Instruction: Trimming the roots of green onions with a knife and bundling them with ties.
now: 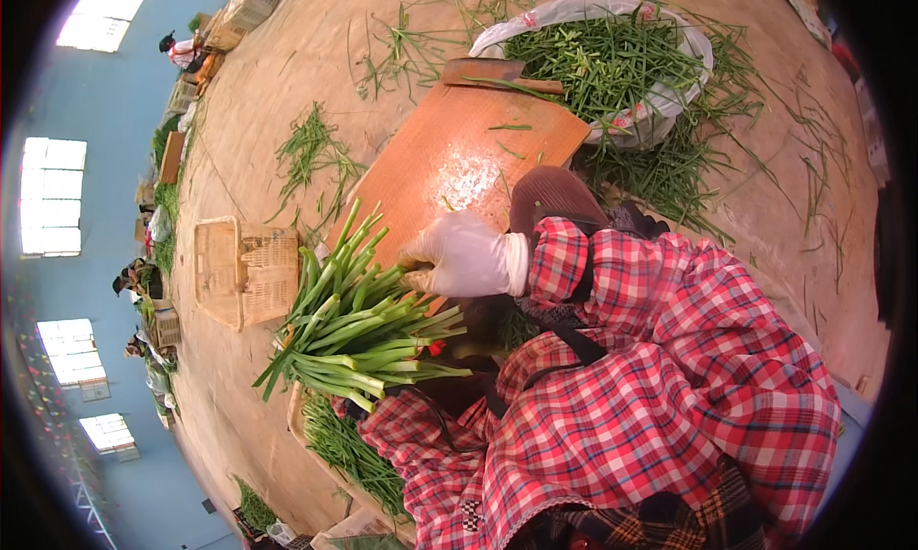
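A bunch of long green onion-like stalks (358, 327) with cut ends spreads before me. My right hand (466, 256), in a soiled white glove, comes in from the upper side. Its thumb and curled fingers close on the bunch's upper edge. My left sleeve (423, 435) reaches under the lower side of the bunch, and the leaves hide most or all of my left hand. Beyond my right hand slopes an orange-brown board (459, 148), wet and shiny in the middle. A cleaver (495, 73) lies across its upper end.
Cut greens fill a basket lined with a white plastic bag (495, 37). An upright plastic crate (269, 270) stands on the floor (237, 385) ahead. Long greens (351, 449) lie in a container by my left arm. Loose trimmings (315, 148) litter the floor. Several people (186, 51) sit along the wall.
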A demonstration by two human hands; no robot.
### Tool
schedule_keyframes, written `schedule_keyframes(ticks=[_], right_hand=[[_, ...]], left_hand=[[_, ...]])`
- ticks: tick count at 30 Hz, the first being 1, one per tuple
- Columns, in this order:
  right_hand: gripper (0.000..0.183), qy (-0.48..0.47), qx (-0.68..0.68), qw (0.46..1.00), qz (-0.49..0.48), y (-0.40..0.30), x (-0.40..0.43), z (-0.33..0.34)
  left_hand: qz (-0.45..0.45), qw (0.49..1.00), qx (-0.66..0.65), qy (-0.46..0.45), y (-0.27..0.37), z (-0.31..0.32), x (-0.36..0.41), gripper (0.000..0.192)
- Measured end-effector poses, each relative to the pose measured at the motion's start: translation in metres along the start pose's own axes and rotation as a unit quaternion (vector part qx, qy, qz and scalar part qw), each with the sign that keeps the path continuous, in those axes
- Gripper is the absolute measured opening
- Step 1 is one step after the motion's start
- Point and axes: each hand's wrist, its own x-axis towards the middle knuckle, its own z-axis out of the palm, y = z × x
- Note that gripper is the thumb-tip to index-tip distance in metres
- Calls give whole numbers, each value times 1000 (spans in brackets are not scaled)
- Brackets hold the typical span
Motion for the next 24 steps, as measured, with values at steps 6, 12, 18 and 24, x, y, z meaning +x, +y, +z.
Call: schedule_keyframes(ticks=[6, 12, 18, 24], right_hand=[[21, 161, -12, 986, -47, 73, -27, -84], [31, 133, -321, 907, 240, 152, -58, -173], [23, 150, -184, 971, -16, 128, -2, -94], [29, -201, -190, 959, 54, 88, 39, 13]], left_hand=[[30, 995, -46, -87, 42, -12, 10, 51], [67, 954, -152, -248, 121, -54, 10, 51], [87, 908, -213, -350, 163, -115, -11, 50], [106, 881, -262, -380, 177, -189, -24, 49]])
